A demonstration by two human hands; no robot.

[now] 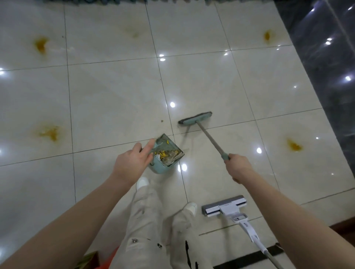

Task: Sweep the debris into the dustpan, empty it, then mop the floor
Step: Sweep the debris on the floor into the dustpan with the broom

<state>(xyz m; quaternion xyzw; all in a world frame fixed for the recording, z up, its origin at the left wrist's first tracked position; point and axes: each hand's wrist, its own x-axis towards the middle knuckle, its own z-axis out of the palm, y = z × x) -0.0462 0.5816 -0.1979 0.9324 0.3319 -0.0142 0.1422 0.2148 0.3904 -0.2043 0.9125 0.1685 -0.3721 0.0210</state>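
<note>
My left hand (132,162) holds the handle of a pale green dustpan (166,153), which is tilted and carries yellow and grey debris. My right hand (238,167) grips the end of a broom handle. The broom's green head (196,118) rests on the tiled floor beyond the dustpan, to its right. A white flat mop (226,206) lies on the floor near my right foot, its handle running to the lower right. Several orange-yellow stains (41,44) mark the pale tiles; a small dark speck (162,121) lies left of the broom head.
A dark glossy wall (326,67) runs along the right side. My legs and white shoes (143,182) stand just below the dustpan. An orange object (109,263) and a dark floor strip (247,259) sit at the bottom edge. A dark mat edge (115,1) lines the top.
</note>
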